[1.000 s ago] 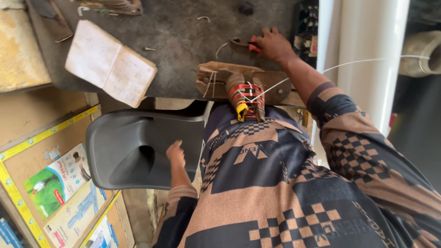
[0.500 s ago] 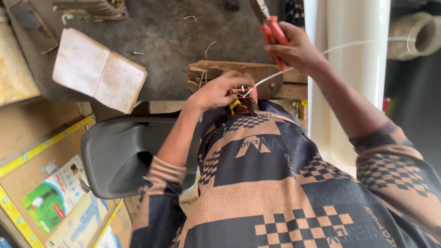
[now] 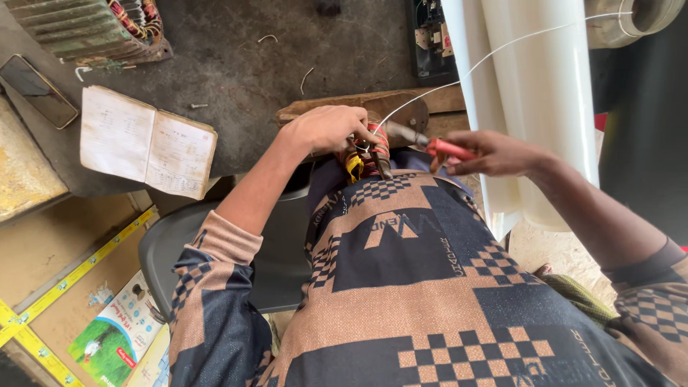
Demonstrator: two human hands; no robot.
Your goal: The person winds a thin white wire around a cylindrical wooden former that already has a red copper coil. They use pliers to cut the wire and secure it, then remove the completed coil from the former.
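Observation:
My left hand (image 3: 326, 129) grips a small coil (image 3: 367, 154) wound in copper wire with red and yellow wrapping, held on my lap against a wooden block (image 3: 387, 107). My right hand (image 3: 494, 152) is shut on red-handled pliers (image 3: 430, 143), whose jaws point left and touch the coil. A thin white wire (image 3: 502, 49) runs from the coil up to the right, past a white pipe (image 3: 530, 93).
An open notebook (image 3: 147, 141) lies on the dark floor at left, a phone (image 3: 37, 89) beyond it. A larger wound stator (image 3: 93, 29) sits at top left. A grey plastic chair (image 3: 279, 244) is under me. Yellow tape measure (image 3: 79, 272) and cardboard lie lower left.
My right hand came down from the upper edge with the pliers and brought them to the coil. My left hand stayed on the coil.

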